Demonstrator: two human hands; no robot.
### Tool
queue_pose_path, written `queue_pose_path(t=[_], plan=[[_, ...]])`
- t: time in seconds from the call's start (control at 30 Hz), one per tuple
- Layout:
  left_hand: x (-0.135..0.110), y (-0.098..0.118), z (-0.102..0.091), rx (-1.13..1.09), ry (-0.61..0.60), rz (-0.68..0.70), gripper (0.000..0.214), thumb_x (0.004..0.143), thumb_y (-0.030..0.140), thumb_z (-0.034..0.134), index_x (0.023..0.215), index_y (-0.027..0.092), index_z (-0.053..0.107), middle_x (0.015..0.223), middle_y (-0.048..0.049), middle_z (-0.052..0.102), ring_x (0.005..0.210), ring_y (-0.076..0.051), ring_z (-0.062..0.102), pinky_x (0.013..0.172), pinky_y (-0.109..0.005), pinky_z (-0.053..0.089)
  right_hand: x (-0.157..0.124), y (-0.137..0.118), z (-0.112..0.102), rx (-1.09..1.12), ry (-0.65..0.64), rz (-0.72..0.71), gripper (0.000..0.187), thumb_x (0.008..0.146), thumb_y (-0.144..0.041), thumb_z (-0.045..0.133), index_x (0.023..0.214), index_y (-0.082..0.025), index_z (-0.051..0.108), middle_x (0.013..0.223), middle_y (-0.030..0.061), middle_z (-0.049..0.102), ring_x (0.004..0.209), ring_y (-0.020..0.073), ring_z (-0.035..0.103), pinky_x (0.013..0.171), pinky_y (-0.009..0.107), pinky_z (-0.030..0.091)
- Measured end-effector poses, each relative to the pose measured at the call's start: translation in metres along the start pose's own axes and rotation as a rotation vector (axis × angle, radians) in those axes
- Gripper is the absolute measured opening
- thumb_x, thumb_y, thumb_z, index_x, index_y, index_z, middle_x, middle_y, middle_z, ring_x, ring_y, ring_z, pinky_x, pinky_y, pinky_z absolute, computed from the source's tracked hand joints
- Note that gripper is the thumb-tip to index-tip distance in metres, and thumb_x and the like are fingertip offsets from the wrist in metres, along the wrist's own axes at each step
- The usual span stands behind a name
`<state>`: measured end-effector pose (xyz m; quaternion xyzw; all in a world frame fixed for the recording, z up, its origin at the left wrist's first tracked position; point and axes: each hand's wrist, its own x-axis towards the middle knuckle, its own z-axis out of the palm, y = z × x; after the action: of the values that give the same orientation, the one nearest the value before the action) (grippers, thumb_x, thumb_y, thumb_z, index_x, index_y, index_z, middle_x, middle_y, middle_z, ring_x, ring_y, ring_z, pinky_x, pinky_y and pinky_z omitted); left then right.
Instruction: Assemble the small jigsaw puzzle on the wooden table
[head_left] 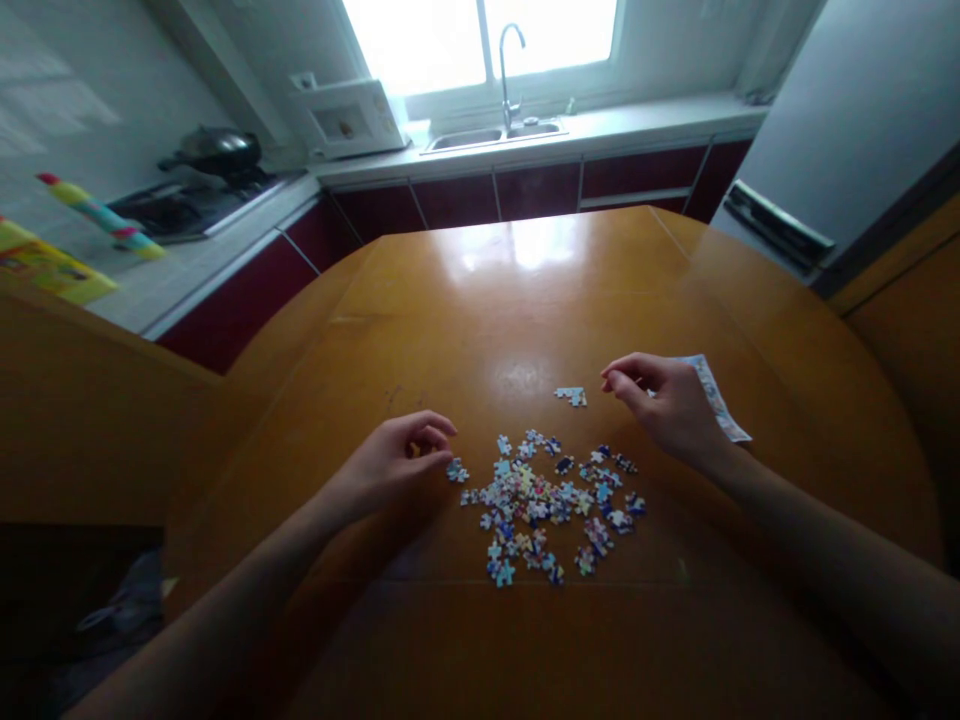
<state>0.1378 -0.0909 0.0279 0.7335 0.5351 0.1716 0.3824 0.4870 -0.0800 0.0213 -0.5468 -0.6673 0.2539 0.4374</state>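
A loose pile of jigsaw puzzle pieces [536,495] lies on the wooden table, mixed in light blue, white, dark blue and pink. My left hand [401,450] is at the left of the pile, fingers loosely curled with a gap between thumb and index finger. Just by its thumb tip lies a light-blue cluster of puzzle pieces [457,470]. Beyond the pile is a small joined section of puzzle [572,396]. To the right of that section, my right hand [656,395] has its fingertips pinched together; anything between them is hidden. Partly behind this hand lies a printed picture sheet [720,400].
The rounded wooden table [480,320] fills the middle. Behind it are a counter with a sink [480,138], a faucet [504,70] and a white microwave [352,118]. A stove with a dark pan [219,150] stands at left, a fridge [855,130] at right.
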Motion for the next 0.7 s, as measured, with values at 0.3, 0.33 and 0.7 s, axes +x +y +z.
queue_pose_path(t=[0.3,0.33,0.7], plan=[[0.022,-0.004,0.013,0.013,0.021,0.137,0.019,0.084,0.030,0.071,0.094,0.014,0.069,0.075,-0.0014,0.065,0.062,-0.010,0.056,0.057,-0.020,0.045,-0.002,0.002,0.003,-0.039,-0.038,0.003,0.020,0.089,-0.036,0.058,0.081,-0.022,0.071,0.077,0.0046,0.073,0.066,0.0181,0.063,0.057,0.032,0.045],[0.016,0.001,0.013,0.072,0.054,0.216,0.015,0.086,0.029,0.070,0.092,0.016,0.071,0.077,-0.0018,0.064,0.065,-0.010,0.055,0.058,-0.021,0.044,-0.002,0.002,0.003,-0.044,-0.040,0.004,0.020,0.089,-0.036,0.059,0.081,-0.022,0.071,0.077,0.0044,0.073,0.066,0.0182,0.063,0.057,0.032,0.045],[-0.019,0.036,0.022,0.317,-0.463,0.751,0.011,0.091,0.025,0.067,0.092,0.032,0.075,0.083,-0.0025,0.066,0.078,-0.017,0.055,0.075,-0.029,0.045,-0.004,0.001,0.006,-0.070,-0.089,0.013,0.018,0.089,-0.035,0.060,0.079,-0.024,0.070,0.077,0.0047,0.073,0.069,0.0202,0.064,0.057,0.033,0.045]])
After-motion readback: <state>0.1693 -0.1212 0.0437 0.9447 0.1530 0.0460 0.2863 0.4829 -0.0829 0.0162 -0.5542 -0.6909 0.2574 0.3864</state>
